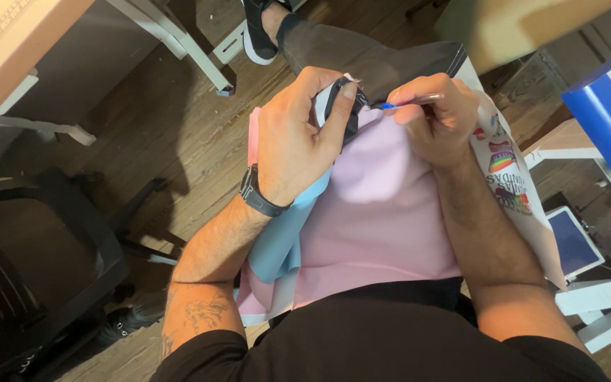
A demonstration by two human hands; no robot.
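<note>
pinching a thin tool with a blue tip [399, 104] between closed fingers, the right hand [436, 117] works it into the black strap piece [341, 106] at the top edge of the pink fabric [383, 212]. left hand [295, 138] is clamped on that same strap, thumb pressed on top, a dark wristwatch [256, 192] on the wrist. everything sits on the lap, with a light blue layer [284, 237] poking out at the left edge and a white printed piece [507, 166] along the right. my guess: the tip sits really near the left thumb, so a slip could jab it, or snag the pink cloth bunched underneath.
</note>
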